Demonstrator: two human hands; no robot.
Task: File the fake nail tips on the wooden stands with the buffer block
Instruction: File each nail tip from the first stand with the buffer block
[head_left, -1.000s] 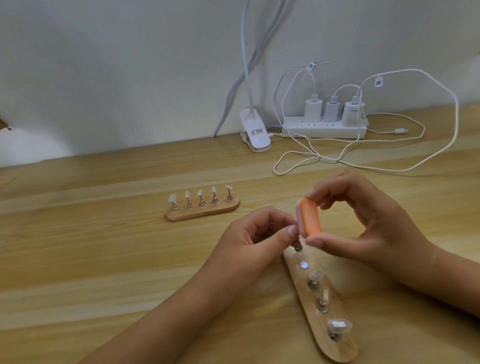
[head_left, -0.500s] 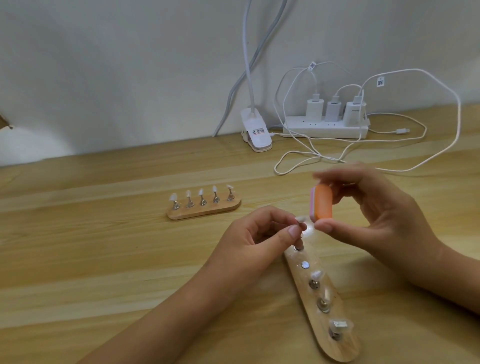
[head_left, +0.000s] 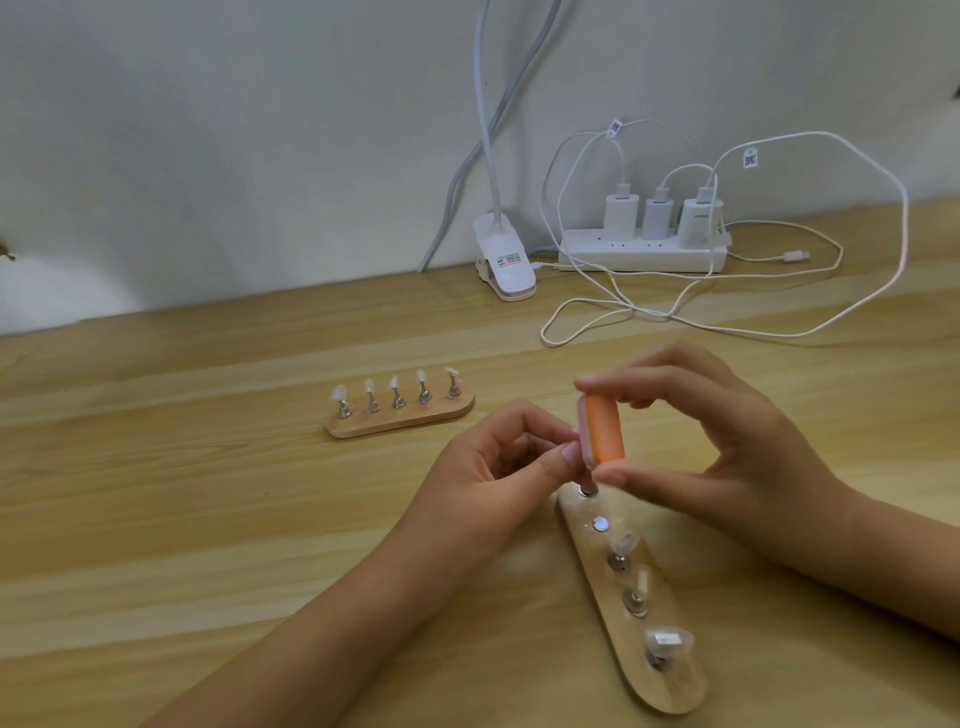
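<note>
The orange buffer block (head_left: 602, 428) is pinched by the right hand (head_left: 727, 447), thumb and fingertips in a closed grip, just above the far post (head_left: 588, 488) of the near wooden stand (head_left: 670, 686). There the left hand (head_left: 498, 467) pinches what is probably the nail tip. Short, light strokes with that post braced should file best; the tip itself is hidden behind block and fingers.
</note>
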